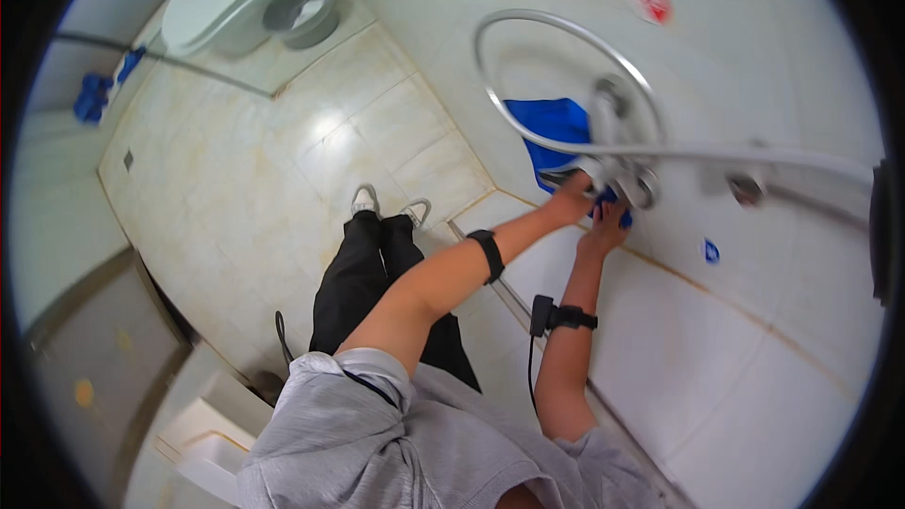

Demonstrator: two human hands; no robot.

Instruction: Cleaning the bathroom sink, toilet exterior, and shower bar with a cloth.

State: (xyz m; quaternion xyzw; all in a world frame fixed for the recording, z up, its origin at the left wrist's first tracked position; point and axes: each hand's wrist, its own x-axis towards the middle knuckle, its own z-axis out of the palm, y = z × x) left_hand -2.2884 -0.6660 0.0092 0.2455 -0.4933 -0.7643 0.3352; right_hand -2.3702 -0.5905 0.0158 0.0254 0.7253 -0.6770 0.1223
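Both arms reach right to the shower mixer (617,118) on the wall. My left hand (568,202) is closed at the mixer's lower side, next to a pale, blurred part, and what its fingers hold is hidden. Just right of it, my right hand (608,231) is closed around a small blue thing (605,200), too blurred to name. A larger blue sheet-like piece, perhaps a bag (556,123), hangs against the wall beside the mixer. A silver shower hose (523,17) loops over it from the mixer.
Below the mixer is a white ledge (660,339) with a raised edge. A metal bar (815,205) runs along the right wall. At the far left stand a toilet (212,0) and a grey bin (306,24). Pale tiles (236,170) cover the floor.
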